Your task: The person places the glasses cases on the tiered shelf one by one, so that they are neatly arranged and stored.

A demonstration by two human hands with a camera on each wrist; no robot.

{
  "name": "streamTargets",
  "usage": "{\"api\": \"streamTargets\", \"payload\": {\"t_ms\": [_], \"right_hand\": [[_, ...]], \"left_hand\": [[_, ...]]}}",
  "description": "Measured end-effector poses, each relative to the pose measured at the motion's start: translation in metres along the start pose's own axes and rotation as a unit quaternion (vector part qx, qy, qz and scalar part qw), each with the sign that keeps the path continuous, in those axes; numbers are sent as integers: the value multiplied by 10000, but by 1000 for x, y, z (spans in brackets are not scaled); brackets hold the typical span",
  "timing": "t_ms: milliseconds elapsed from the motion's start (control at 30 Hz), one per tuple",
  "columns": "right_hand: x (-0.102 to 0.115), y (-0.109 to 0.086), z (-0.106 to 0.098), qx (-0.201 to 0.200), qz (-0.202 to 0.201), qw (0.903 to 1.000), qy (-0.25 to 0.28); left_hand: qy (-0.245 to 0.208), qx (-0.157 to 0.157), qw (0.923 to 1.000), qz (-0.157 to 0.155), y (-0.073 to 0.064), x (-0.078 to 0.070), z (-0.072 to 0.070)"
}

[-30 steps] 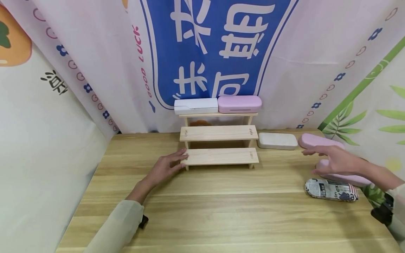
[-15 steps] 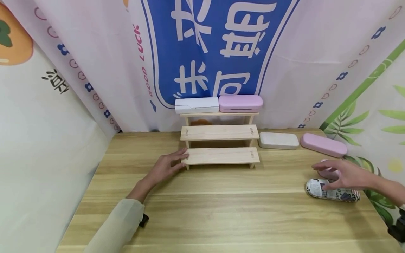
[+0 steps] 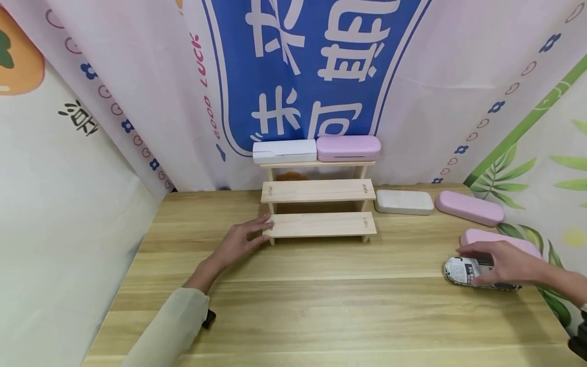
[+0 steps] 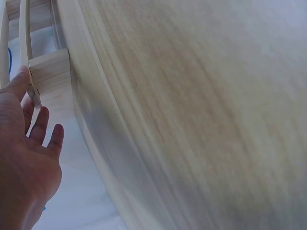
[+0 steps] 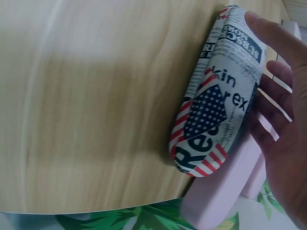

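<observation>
A pale wooden three-step display stand (image 3: 318, 225) stands at the back of the table. My left hand (image 3: 236, 246) holds the left end of its lowest board, thumb at the front edge; in the left wrist view that hand (image 4: 29, 153) has its other fingers loosely bent below the board. At the right, my right hand (image 3: 509, 262) is over a newspaper-print glasses case (image 3: 460, 271). In the right wrist view its thumb (image 5: 254, 18) overlaps one end of the case, and the relaxed fingers lie along the far side. Whether they press on it is hard to see.
A white case (image 3: 284, 151) and a pink case (image 3: 348, 148) sit on the top step. Right of the stand lie an off-white case (image 3: 403, 202) and a pink case (image 3: 470, 207). Another pink case (image 3: 504, 238) lies just behind the newspaper-print one. Printed curtains (image 3: 151, 76) enclose the table.
My right hand has come down and towards me, from above the pink cases to the newspaper-print glasses case. The left hand has stayed on the stand.
</observation>
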State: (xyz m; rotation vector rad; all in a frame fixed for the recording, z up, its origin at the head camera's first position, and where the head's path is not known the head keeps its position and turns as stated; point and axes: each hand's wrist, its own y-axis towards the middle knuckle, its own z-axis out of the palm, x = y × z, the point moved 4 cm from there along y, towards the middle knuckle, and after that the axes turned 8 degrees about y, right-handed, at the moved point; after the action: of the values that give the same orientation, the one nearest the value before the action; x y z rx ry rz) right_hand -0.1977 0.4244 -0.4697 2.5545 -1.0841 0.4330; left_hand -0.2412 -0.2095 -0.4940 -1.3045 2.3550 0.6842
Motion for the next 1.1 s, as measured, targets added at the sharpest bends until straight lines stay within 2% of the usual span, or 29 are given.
{"api": "streamTargets", "payload": {"t_ms": [200,367,500,833,1100], "right_hand": [[-8,-10,5,19,181,9994,-299],[-11,-19,8,-341,-99,9981,-500],[-14,-23,9,-443,-173,9968,-649],[-17,-23,9,-247,-144,9969,-726],[-9,-15,9,-166,-85,9978,-640]], "left_hand": [[28,-5,10000,-16,0,0,0],[4,63,10000,-69,0,-2,0],[-8,93,9998,-156,0,-2,0],[-36,123,9998,-126,-1,-4,-2],[-7,43,10000,-10,-1,-4,-2]]}}
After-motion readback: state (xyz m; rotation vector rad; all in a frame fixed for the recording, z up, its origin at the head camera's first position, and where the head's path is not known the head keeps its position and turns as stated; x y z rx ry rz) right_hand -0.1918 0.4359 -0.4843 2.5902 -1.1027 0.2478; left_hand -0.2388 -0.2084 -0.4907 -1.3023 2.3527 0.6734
